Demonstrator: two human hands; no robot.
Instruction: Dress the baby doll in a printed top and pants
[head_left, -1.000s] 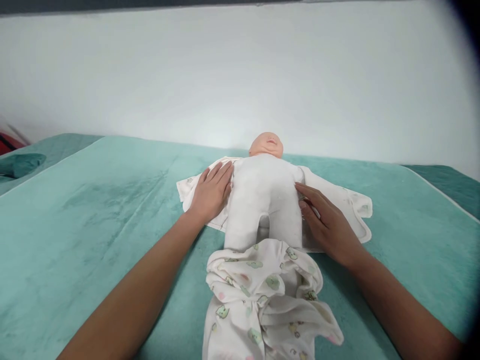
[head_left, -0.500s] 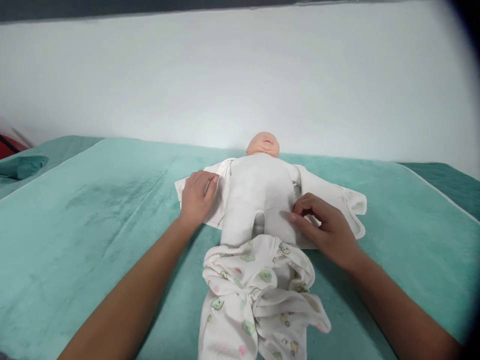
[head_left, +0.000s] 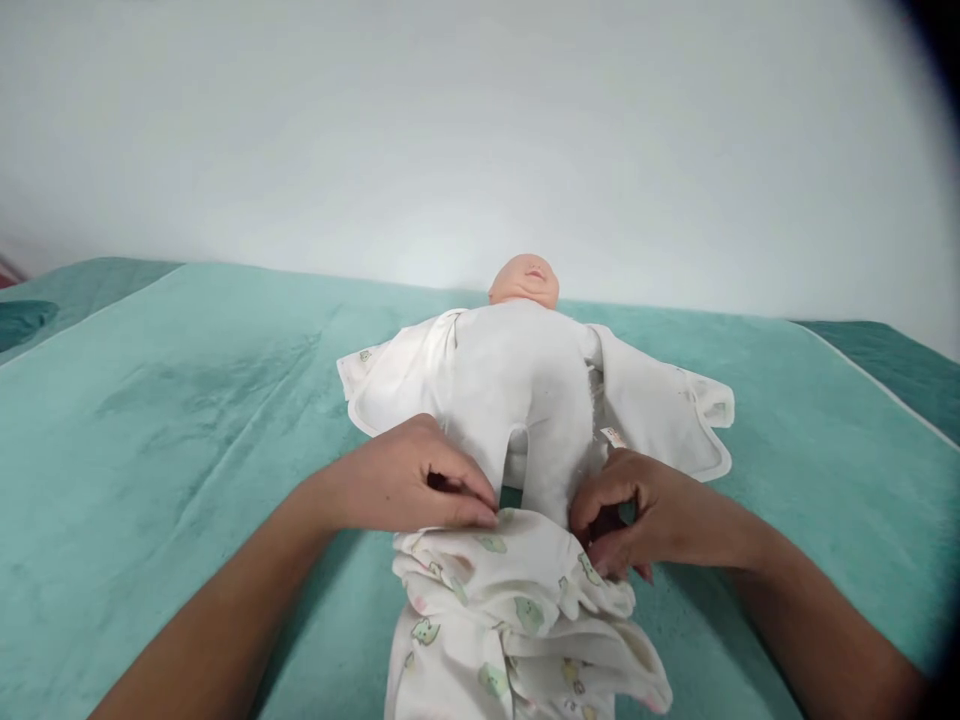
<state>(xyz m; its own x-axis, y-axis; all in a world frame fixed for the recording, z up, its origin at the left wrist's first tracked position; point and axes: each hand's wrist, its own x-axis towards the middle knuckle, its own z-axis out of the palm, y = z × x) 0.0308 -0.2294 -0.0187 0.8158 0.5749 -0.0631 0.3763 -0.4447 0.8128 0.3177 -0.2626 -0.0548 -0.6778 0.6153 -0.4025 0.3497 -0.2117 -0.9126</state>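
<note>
A baby doll [head_left: 517,360] with a white cloth body lies on its back, head farthest from me. Printed baby pants [head_left: 480,600], white with green figures, are bunched around its lower legs. My left hand [head_left: 427,480] pinches the waistband over the leg on the left. At the other side of the waistband, my right hand [head_left: 630,515] has its fingers curled onto the edge of the pants. A white baby shirt [head_left: 660,400] lies spread open under the doll, its sleeves out to both sides.
A light green padded cover [head_left: 187,420] lies under the doll. Darker green fabric [head_left: 900,355] shows at the right edge and at the far left. A white wall [head_left: 375,130] rises behind the doll's head.
Both hands have moved down toward me, from the shirt and the doll's side to the waistband of the pants. The left shirt flap now lies folded outward. The view has shifted slightly.
</note>
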